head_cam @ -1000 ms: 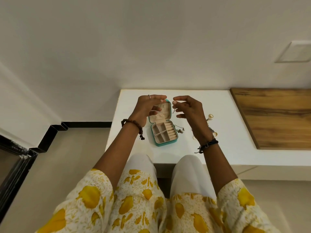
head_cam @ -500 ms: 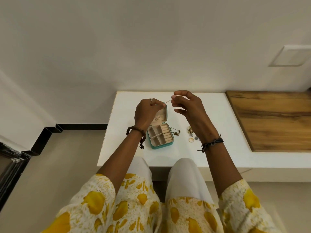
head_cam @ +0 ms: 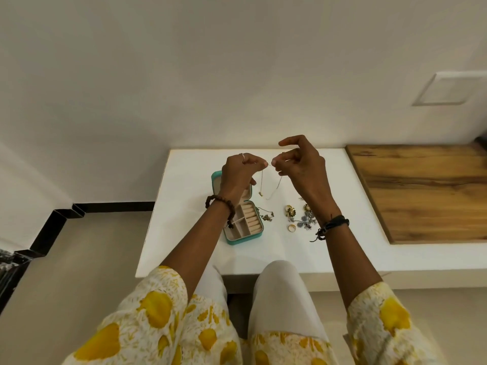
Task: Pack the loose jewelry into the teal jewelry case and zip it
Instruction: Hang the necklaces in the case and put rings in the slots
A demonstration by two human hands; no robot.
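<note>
The teal jewelry case lies open on the white table, its beige compartments showing and its lid partly hidden behind my left wrist. My left hand and my right hand are raised above the table, and each pinches one end of a thin gold necklace, which hangs in a loop between them beside the case. Loose jewelry lies to the right of the case: a dark chain, gold earrings, a silver flower piece and a gold ring.
A wooden board covers the right part of the surface. The white wall stands right behind the table. My knees in white trousers sit under the table's front edge. A black skirting runs along the floor at left.
Both hands have come closer together, and the necklace now hangs in a visible loop between them. The view has shifted, so the loose jewelry right of the case shows more fully.
</note>
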